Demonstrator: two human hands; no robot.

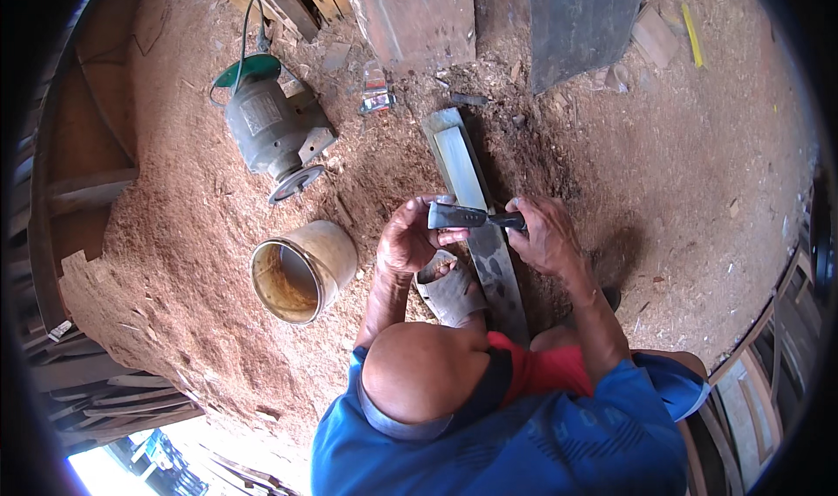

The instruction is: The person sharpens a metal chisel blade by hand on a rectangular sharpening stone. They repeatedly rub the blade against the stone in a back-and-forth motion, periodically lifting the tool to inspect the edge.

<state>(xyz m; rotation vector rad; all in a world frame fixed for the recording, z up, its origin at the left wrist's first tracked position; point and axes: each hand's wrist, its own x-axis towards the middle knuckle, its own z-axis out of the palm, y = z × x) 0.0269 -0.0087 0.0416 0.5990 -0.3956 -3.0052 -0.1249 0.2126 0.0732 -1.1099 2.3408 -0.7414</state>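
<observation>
- A motor (264, 125) with a green end cap and a cord lies on the ground (175, 260), up and to the left of the hands; its disc (298, 184) points toward the bucket (339, 250).
- Two wide planks (415, 20) (583, 29) stand at the far side, with wood scraps near their feet and a yellow strip (692, 35) off to the right.
- More timber (113, 400) is stacked at the left edge.
- A long board (499, 282) runs beneath the tool, between the hands, with a pale bar (461, 162) lying along its far part.
- A sandalled foot (452, 295) rests just left of the board, taking up the space beside it.
- The bucket sits left of the left hand (407, 238), well apart from it; inside is something greyish, perhaps liquid, below a brown-stained wall.
- A small packet (377, 101) lies near the planks; its contents cannot be told.
- The tool (461, 217) is held level above the board: the right hand (546, 238) has its fingers curled around the dark handle (508, 221), and the left fingers grip the blade end.
</observation>
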